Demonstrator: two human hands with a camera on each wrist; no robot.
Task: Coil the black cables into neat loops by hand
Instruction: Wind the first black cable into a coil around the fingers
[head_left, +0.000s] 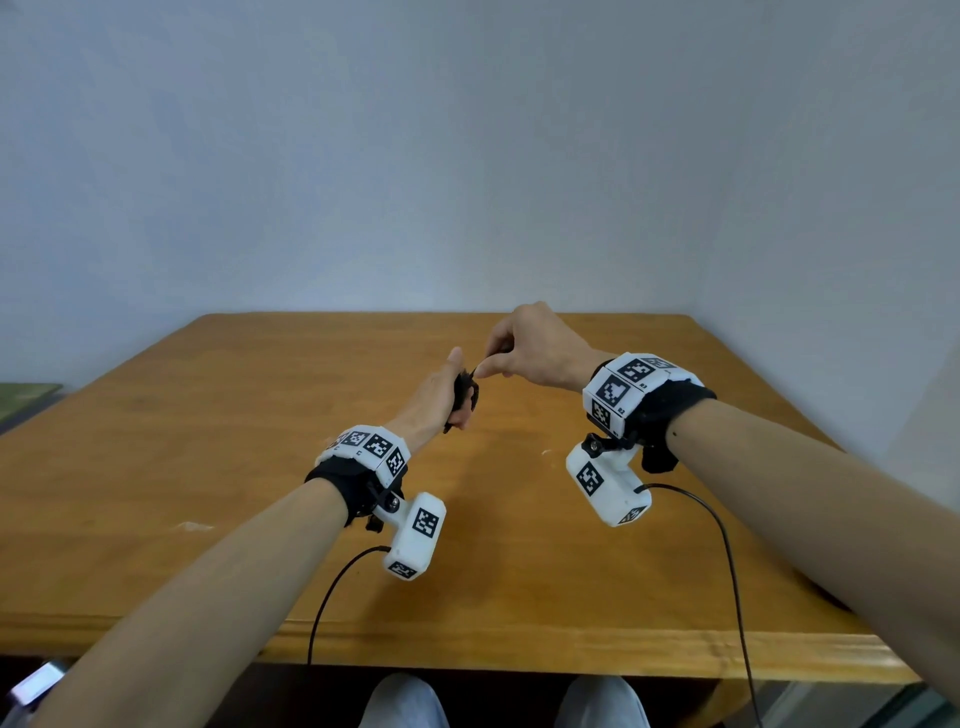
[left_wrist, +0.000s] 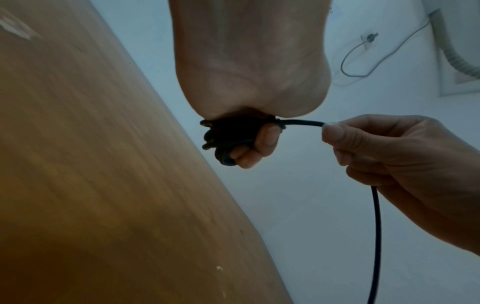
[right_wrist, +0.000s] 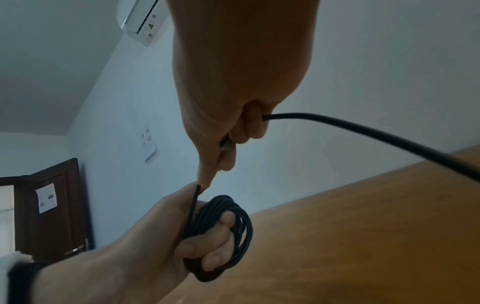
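Note:
My left hand (head_left: 451, 400) grips a small coil of black cable (head_left: 464, 393) above the middle of the wooden table (head_left: 208, 467). In the right wrist view several loops (right_wrist: 240, 224) bulge out past its curled fingers (right_wrist: 207, 244). A short taut strand (left_wrist: 301, 122) leads from the coil (left_wrist: 221, 139) to my right hand (left_wrist: 337, 133), which pinches it between thumb and forefinger just right of the left hand. My right hand (head_left: 498, 364) sits slightly higher than the left. More black cable (right_wrist: 363, 133) runs out from the right hand's curled fingers (right_wrist: 246, 131).
Thin black leads (head_left: 332, 587) hang from both wrist cameras over the table's near edge (head_left: 467, 654). A pale wall stands behind the table's far edge. A dark door (right_wrist: 52, 216) and a wall air conditioner (right_wrist: 142, 22) appear in the right wrist view.

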